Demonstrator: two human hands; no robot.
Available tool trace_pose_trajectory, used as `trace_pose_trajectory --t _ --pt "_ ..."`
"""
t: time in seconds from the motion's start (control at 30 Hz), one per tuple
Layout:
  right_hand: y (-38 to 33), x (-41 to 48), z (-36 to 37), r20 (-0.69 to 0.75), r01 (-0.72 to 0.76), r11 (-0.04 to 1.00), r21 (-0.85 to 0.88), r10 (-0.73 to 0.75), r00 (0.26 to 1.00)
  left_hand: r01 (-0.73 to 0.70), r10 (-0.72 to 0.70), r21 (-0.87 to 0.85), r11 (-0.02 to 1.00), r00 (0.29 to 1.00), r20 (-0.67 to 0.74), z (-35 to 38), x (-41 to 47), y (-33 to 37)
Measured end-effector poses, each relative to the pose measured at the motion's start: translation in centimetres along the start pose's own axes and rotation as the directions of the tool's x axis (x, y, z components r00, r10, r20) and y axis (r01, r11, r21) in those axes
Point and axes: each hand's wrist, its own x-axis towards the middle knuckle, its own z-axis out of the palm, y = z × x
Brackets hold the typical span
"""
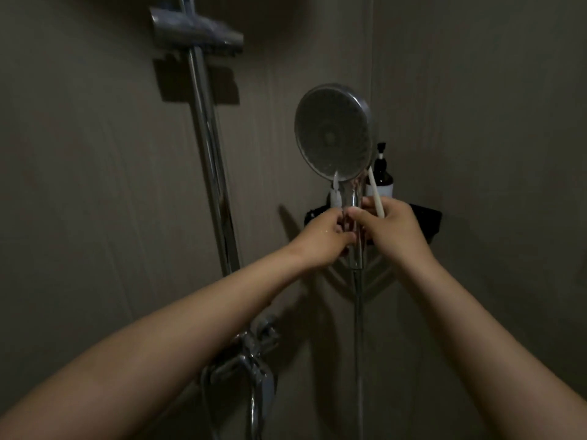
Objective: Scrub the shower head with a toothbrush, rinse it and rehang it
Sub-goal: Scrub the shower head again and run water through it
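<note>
Chrome glints dimly in this dark shower stall. The round chrome shower head (333,131) is off its holder and held upright in front of the wall corner, its spray face turned towards the camera. The left hand (324,236) has its fingers curled round the handle from the left side. The right hand (394,230) meets it from the right, thumb against the same handle, while its fingers pinch a white slender toothbrush (375,193). The brush stands tilted, and its upper end reaches the lower right rim of the spray face; whether that end carries the bristles I cannot tell. A pale blurred object (335,193) shows just left of the handle.

A silver metal hose (359,328) hangs straight down from the handle. Behind the hands a black corner shelf (425,220) bears a dark pump bottle with a white label (382,176) near its back corner. To the left, a vertical chrome slide rail (209,160) carries a grey bracket (197,31) near its top, and a chrome mixer tap (251,360) sits below.
</note>
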Motion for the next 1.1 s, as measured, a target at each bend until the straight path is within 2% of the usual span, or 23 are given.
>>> trace_pose_trajectory --t 0.27,0.47,0.6,0.77,0.97,1.1 --pt "-3.7 3.7 -0.1 0.135 -0.068 0.985 0.159 0.047 0.99 -0.016 0.02 0.137 0.99 0.999 -0.035 -3.0 1.3 4.5" --pt "-6.8 5.9 -0.1 0.149 -0.005 0.998 0.057 -0.003 0.989 0.022 -0.013 0.169 0.985 0.998 -0.057 -5.1 2.8 7.7" --pt "-8.5 7.2 0.2 0.199 -0.071 0.991 0.116 0.047 0.979 0.058 -0.052 0.188 0.981 0.998 -0.035 -6.7 3.8 9.3" --pt "-10.5 9.5 1.1 0.225 -0.045 0.991 0.129 0.015 0.974 0.08 -0.07 0.187 0.979 0.996 -0.06 -9.2 5.5 11.1" --pt "-14.5 12.4 2.1 0.294 -0.002 0.992 0.125 -0.036 0.955 0.093 -0.06 0.232 0.968 0.987 -0.148 -12.9 7.1 14.1" --pt "-18.1 15.2 2.8 0.323 0.07 0.996 0.056 -0.085 0.943 0.054 -0.013 0.212 0.976 0.982 -0.19 -16.0 8.5 16.9"
